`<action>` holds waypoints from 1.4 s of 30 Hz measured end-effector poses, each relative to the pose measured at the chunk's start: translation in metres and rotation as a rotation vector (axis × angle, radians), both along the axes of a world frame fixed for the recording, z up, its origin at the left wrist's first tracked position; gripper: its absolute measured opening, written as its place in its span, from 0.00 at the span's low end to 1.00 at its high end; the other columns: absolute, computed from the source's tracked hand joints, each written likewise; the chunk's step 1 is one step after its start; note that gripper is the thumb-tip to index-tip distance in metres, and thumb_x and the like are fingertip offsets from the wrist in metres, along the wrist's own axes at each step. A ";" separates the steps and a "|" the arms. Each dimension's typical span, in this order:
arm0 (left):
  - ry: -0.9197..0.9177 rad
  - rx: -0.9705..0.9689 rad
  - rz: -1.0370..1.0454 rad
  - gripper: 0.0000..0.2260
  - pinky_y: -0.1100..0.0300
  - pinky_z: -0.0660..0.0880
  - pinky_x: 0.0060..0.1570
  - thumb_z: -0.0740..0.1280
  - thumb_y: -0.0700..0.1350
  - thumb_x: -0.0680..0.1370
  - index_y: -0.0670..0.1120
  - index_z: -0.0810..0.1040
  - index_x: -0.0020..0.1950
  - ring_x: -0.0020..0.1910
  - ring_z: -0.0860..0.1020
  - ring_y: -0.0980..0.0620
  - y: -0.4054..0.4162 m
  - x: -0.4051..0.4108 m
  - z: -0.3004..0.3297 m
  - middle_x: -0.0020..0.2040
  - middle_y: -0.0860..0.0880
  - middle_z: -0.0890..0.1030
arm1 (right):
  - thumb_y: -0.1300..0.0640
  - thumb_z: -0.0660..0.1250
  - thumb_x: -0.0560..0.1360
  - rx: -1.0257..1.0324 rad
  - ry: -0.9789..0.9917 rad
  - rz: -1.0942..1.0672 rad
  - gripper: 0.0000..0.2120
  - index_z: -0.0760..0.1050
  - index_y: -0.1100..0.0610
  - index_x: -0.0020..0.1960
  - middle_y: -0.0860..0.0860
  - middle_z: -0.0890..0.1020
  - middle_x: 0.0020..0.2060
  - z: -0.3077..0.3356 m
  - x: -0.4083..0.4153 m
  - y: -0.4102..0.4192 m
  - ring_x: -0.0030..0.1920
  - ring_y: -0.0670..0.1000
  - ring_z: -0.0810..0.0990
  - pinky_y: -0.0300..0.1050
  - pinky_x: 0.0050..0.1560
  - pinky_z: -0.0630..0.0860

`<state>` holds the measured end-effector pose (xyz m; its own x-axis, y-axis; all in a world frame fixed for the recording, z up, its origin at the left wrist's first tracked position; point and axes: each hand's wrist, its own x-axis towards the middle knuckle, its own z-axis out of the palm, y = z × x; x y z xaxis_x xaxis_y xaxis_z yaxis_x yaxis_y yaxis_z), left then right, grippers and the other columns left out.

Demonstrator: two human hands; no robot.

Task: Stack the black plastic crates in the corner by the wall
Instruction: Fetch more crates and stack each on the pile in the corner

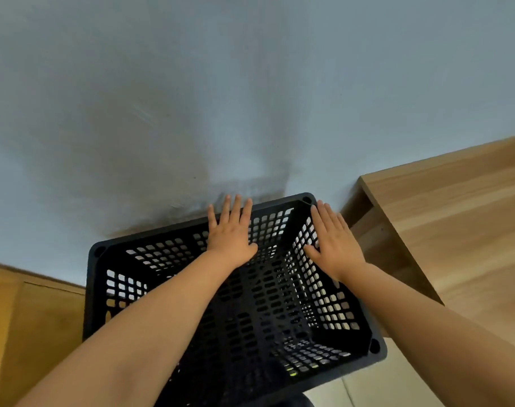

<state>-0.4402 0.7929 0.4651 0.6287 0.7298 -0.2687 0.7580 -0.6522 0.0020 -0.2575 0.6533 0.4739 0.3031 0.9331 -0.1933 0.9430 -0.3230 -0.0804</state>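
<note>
A black plastic crate (162,292) with perforated walls stands open side up against the pale wall, seen from above. More black lattice shows through its floor, so it seems to sit on another crate, though that one is mostly hidden. My left hand (231,230) lies flat with straight fingers over the crate's far rim by the wall. My right hand (334,240) is also flat, its straight fingers over the top of the right side wall. Neither hand grips anything.
A wooden desk or shelf (450,218) stands close on the right of the crate, against the wall (191,83). A wooden cabinet (36,324) stands on the left. Pale floor (376,386) shows at the lower right.
</note>
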 end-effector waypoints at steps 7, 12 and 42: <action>-0.180 -0.080 -0.245 0.37 0.39 0.38 0.73 0.60 0.58 0.76 0.53 0.41 0.78 0.76 0.36 0.45 -0.037 -0.012 0.015 0.79 0.45 0.40 | 0.43 0.55 0.78 -0.010 0.003 -0.280 0.37 0.40 0.57 0.77 0.54 0.42 0.77 0.011 -0.053 -0.094 0.77 0.52 0.42 0.48 0.75 0.39; -0.293 -0.109 -0.523 0.33 0.42 0.41 0.74 0.59 0.56 0.78 0.53 0.46 0.78 0.77 0.41 0.46 -0.102 0.005 0.031 0.79 0.45 0.46 | 0.43 0.57 0.77 0.008 0.021 -0.500 0.37 0.43 0.55 0.77 0.53 0.45 0.78 0.030 -0.097 -0.161 0.77 0.52 0.47 0.48 0.75 0.40; -0.033 -0.501 -1.646 0.27 0.56 0.60 0.69 0.58 0.50 0.78 0.48 0.58 0.76 0.72 0.64 0.47 -0.726 -0.070 0.046 0.75 0.48 0.63 | 0.47 0.56 0.78 0.049 0.081 -1.944 0.32 0.48 0.56 0.77 0.51 0.55 0.76 0.026 -0.417 -0.761 0.75 0.53 0.56 0.48 0.73 0.54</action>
<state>-0.5098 0.0667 0.5109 0.5809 -0.7825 -0.2242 -0.6601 -0.6140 0.4327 -0.6741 -0.1077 0.5003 0.7565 -0.6058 -0.2462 -0.6461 -0.7506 -0.1383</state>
